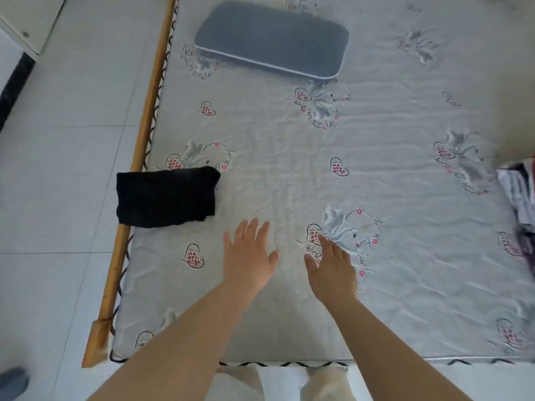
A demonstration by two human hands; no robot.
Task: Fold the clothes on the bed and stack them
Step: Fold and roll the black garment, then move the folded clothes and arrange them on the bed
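At the far left of the frame lies pale tiled floor [66,175], with a white cabinet corner in the upper left and a grey shoe [13,382] in the lower left corner. A wooden bed rail [136,180] runs from the top centre-left down to the lower left, edging a mattress [376,140] covered in light quilted fabric printed with hearts and swans. At the left middle of the frame sits a folded black garment [166,196], a rough rectangle whose long axis runs left to right across the picture; its left end overhangs the rail and its right end points toward the middle of the mattress. In the upper centre rests a grey pillow [272,39], its long axis also roughly left to right, tilted slightly down to the right. In the lower centre, the left hand [249,256] is spread flat with fingers straight and apart, holding nothing, just to the lower right of the black garment and not touching it. Beside it, the right hand [331,266] is likewise flat with fingers extended, empty, over the mattress. At the right edge, mid-height, a pile of striped and dark clothes [521,204] is partly cut off by the frame.
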